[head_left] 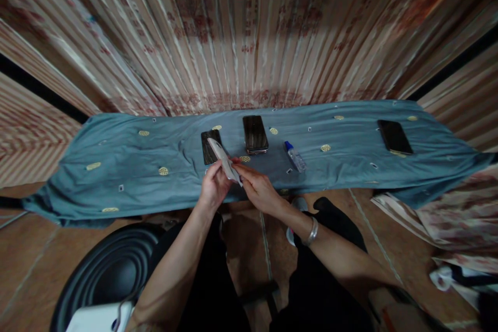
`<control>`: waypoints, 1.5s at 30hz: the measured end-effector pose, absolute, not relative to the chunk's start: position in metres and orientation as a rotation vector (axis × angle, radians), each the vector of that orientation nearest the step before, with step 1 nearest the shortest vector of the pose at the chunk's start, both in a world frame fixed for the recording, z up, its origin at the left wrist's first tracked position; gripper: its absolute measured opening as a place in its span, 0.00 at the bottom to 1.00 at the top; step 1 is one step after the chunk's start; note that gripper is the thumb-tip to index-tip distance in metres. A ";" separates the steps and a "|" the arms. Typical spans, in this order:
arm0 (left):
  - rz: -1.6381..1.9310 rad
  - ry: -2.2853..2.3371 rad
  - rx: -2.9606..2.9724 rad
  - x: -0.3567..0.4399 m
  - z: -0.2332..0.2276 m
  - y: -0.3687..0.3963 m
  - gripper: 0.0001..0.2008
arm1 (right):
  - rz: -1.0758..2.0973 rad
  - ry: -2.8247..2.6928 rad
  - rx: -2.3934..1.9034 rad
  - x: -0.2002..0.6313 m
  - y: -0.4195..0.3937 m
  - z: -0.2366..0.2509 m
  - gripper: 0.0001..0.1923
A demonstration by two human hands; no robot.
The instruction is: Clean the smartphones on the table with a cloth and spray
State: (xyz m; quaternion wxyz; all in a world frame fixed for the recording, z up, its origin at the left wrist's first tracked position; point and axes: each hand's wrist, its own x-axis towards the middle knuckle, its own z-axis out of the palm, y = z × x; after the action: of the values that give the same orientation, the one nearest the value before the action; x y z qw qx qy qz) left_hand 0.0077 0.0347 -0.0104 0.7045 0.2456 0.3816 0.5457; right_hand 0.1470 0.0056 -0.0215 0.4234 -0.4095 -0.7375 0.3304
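Between my two hands is a thin, whitish flat packet point(223, 160), tilted and pointing away to the left; its exact kind is unclear. My left hand point(215, 185) has its fingers closed on the near left side of it. From the right, my right hand point(257, 187) grips its near right edge with bent fingers. Just beyond it lies a dark phone point(207, 146), partly covered by the packet in this view. Farther off is a stack of dark phones point(256, 134). To the right rests a clear bottle with a blue cap point(295, 156).
Another dark phone point(394, 136) lies toward the right end of the blue-green tablecloth point(342, 166). Pleated curtains point(241, 36) hang close behind the table. A round black ribbed object point(112, 270) and a white box-like item point(99, 317) are low on the left.
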 end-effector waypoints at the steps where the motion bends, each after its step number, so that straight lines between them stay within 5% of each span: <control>1: 1.194 0.860 0.555 0.009 -0.010 0.033 0.12 | 0.806 -1.847 -1.046 0.147 0.007 -0.023 0.26; 20: 0.982 0.817 0.666 0.020 -0.016 0.020 0.19 | 0.599 -1.837 -1.259 0.158 0.033 -0.036 0.24; 29: 0.959 0.835 0.584 0.027 -0.015 0.015 0.14 | 0.528 -1.787 -1.275 0.159 0.039 -0.036 0.21; 37: 0.868 0.717 0.539 0.032 -0.023 0.010 0.24 | 0.515 -1.695 -1.263 0.167 0.050 -0.036 0.22; 45: 0.905 0.720 0.513 0.030 -0.020 0.012 0.16 | 0.442 -1.780 -1.177 0.166 0.038 -0.026 0.21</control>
State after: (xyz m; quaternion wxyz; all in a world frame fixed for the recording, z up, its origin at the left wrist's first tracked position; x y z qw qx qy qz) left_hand 0.0303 0.0123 -0.0201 0.8066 0.2399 0.3363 0.4227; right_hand 0.1663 0.0375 -0.0260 0.4627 -0.4787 -0.7242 0.1797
